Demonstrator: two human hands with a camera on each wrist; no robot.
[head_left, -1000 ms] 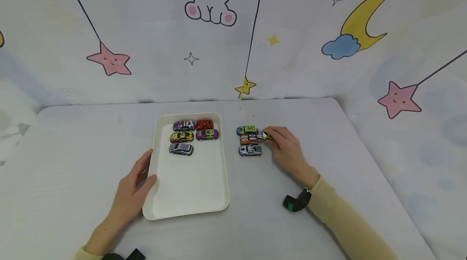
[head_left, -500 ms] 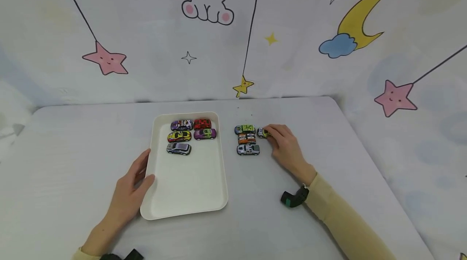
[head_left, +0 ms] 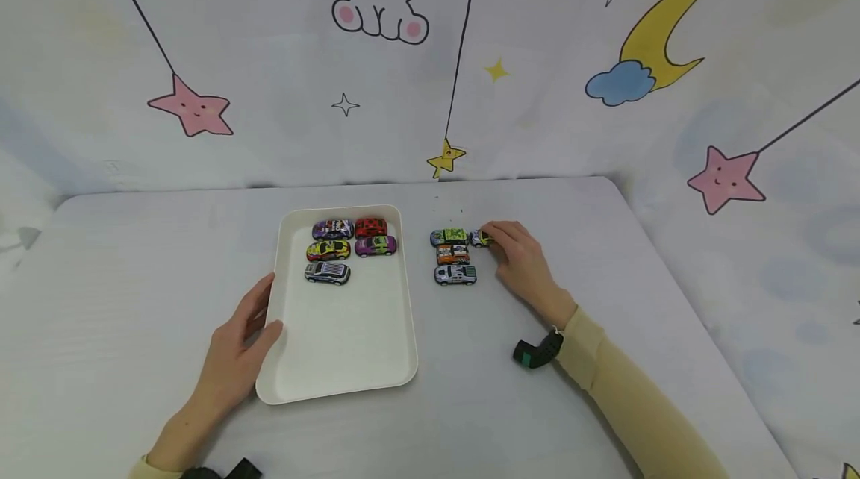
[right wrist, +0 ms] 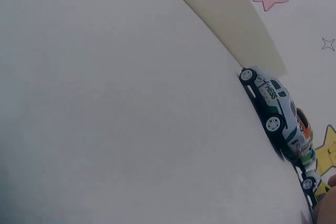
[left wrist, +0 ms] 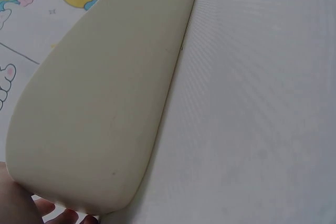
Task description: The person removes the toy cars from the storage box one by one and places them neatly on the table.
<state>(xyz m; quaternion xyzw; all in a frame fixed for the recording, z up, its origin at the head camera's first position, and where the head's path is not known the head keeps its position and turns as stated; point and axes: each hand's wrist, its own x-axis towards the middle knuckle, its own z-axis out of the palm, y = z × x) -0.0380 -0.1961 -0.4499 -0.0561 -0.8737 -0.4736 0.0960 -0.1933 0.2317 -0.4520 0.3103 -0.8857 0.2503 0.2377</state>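
My left hand (head_left: 231, 359) holds the left side of a white tray (head_left: 349, 345), the thumb over its rim; in the left wrist view, fingertips (left wrist: 68, 216) show below the tray edge. My right hand (head_left: 524, 259) pinches a small white-and-yellow toy car (head_left: 478, 238), partly covered by the fingers. Just left of it stands a green toy car (head_left: 449, 237), then an orange toy car (head_left: 453, 254) and a silver toy pickup (head_left: 455, 274) nearer to me. In the right wrist view the silver pickup (right wrist: 275, 106) appears large, the right hand (right wrist: 326, 205) at the edge.
Inside the tray's far end are a purple-blue toy car (head_left: 332, 229), a red one (head_left: 371, 227), a yellow one (head_left: 328, 250), a purple one (head_left: 375, 245) and a silver one (head_left: 327, 273). A patterned wall cloth (head_left: 282, 113) rises behind the white table (head_left: 154, 263).
My right hand has shifted the white-and-yellow car slightly away from me, from between the green and orange cars to level with the green one. The left hand keeps its hold on the tray.
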